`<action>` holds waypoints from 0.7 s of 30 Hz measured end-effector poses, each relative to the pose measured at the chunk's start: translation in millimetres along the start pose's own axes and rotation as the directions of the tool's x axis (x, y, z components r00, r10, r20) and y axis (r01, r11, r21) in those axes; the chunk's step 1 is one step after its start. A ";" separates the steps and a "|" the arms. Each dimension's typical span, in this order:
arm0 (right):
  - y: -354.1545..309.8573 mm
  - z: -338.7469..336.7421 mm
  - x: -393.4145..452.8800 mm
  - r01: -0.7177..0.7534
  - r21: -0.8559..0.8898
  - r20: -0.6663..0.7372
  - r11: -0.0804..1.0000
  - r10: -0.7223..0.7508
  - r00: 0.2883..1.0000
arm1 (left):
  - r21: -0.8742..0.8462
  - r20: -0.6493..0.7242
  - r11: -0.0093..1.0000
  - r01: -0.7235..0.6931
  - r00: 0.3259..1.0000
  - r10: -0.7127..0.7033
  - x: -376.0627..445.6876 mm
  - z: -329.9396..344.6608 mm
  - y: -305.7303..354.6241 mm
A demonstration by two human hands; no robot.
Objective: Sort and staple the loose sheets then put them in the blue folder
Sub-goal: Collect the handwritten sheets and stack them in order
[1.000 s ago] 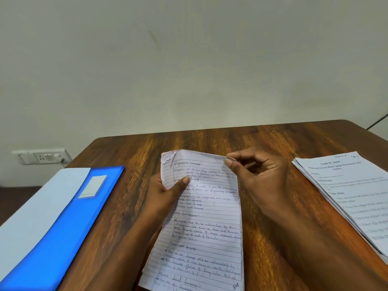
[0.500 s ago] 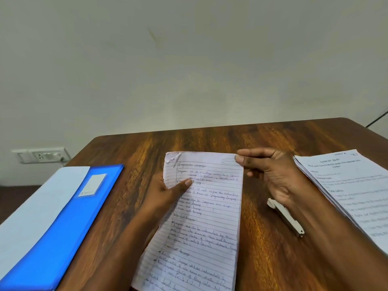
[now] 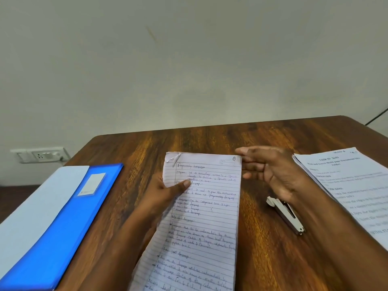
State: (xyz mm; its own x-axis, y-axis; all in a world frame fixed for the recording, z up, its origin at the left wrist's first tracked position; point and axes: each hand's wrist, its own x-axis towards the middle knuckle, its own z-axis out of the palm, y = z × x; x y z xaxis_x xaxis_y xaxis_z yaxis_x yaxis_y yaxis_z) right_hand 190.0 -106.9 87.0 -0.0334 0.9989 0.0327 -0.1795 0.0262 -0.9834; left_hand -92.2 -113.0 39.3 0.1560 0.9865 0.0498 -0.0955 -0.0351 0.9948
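Note:
Lined handwritten sheets (image 3: 207, 223) lie lengthwise in the middle of the wooden table (image 3: 210, 139), with a crumpled top left corner. My left hand (image 3: 165, 194) grips their left edge, thumb on top of the page. My right hand (image 3: 270, 171) hovers just right of the top right corner with fingers stretched out and relaxed, blurred, holding nothing. A white stapler (image 3: 285, 215) lies on the table below my right hand. The blue folder (image 3: 63, 232) lies at the left with a pale sheet (image 3: 35, 208) on it.
A stack of printed sheets (image 3: 352, 185) lies at the right edge of the table. A wall socket (image 3: 42, 155) is on the wall at the left. A dark cable (image 3: 376, 116) runs at the far right.
My right hand let go of the sheets' top right corner and drew to the right, uncovering the stapler. The sheets have flattened. My left hand kept its grip.

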 end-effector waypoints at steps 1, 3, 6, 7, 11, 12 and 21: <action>1.5 1.1 -0.3 0.008 -0.058 -0.008 0.998 -0.008 1.000 | 0.002 -0.005 1.000 0.003 1.000 -0.003 0.3 -0.2 -0.8; 6.5 5.0 -0.2 0.029 -0.142 -0.045 0.989 -0.036 0.998 | -0.019 -0.008 1.000 0.007 1.000 -0.007 0.5 0.0 -2.1; 13.9 7.0 2.8 0.047 -0.132 -0.105 0.990 -0.061 0.993 | -0.034 0.000 0.999 0.003 1.000 -0.003 0.0 1.1 -1.2; 14.6 6.5 4.1 0.040 -0.124 -0.113 0.991 -0.054 0.992 | -0.036 0.005 0.999 0.001 1.000 -0.001 -0.2 1.4 -0.9; 12.8 7.1 8.0 -0.024 -0.100 -0.114 0.995 0.013 0.993 | -0.063 0.004 0.998 0.011 1.000 -0.011 0.6 1.3 -2.2; 13.0 7.4 8.5 -0.033 -0.108 -0.112 0.994 0.020 0.994 | -0.064 0.003 0.998 0.012 1.000 -0.012 1.0 1.0 -3.0; 16.3 11.0 0.4 0.103 -0.169 -0.079 0.980 -0.117 0.990 | 0.016 -0.005 1.000 0.008 1.000 -0.008 0.1 1.1 -3.7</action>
State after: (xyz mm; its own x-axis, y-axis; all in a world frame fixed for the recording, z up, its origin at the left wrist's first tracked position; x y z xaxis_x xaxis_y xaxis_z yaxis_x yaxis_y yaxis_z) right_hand 176.2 -106.5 72.9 0.0657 0.9889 0.1335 -0.0135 0.1347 -0.9908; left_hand -90.7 -112.9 35.7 0.1522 0.9875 0.0410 -0.0787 -0.0293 0.9965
